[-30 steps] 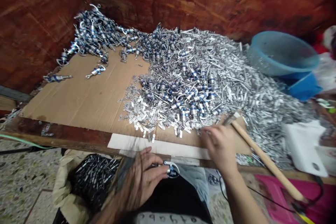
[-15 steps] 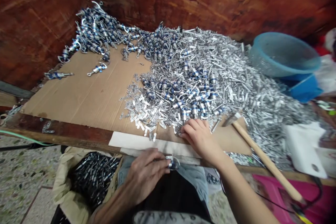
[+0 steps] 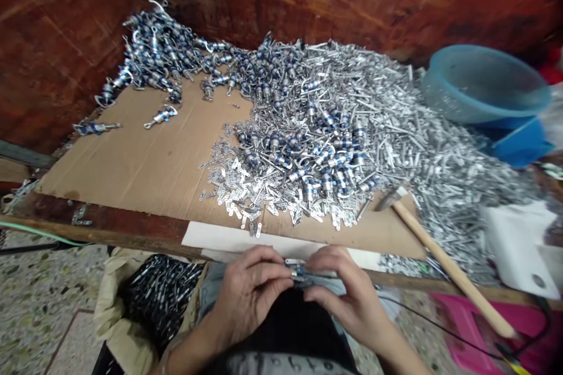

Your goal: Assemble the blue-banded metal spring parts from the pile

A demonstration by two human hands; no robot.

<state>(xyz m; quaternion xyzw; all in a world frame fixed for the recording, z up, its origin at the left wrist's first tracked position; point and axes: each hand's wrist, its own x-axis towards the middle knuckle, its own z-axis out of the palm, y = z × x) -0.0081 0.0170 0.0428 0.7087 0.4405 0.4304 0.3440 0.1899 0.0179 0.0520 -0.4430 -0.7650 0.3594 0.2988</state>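
Low over my lap, my left hand (image 3: 255, 287) pinches a small metal assembly (image 3: 299, 270) with a silver and blue body. My right hand (image 3: 341, 287) is at the assembly's other side, thumb and index finger curled around it; whether a separate small part sits between those fingertips is too blurred to tell. Beyond my hands lies a spread of small flat metal links with holes (image 3: 250, 190). Blue and silver assemblies (image 3: 325, 158) are heaped just behind the links.
A hammer (image 3: 453, 266) lies across the right front edge. Silver metal rods (image 3: 396, 117) are piled behind it, beside a translucent blue bowl (image 3: 488, 85). Cardboard (image 3: 145, 170) covers the left. A bag of dark parts (image 3: 118, 328) stands below the table edge.
My right hand has come back from the pile of links to the assembly in my left hand. The view has shifted slightly.
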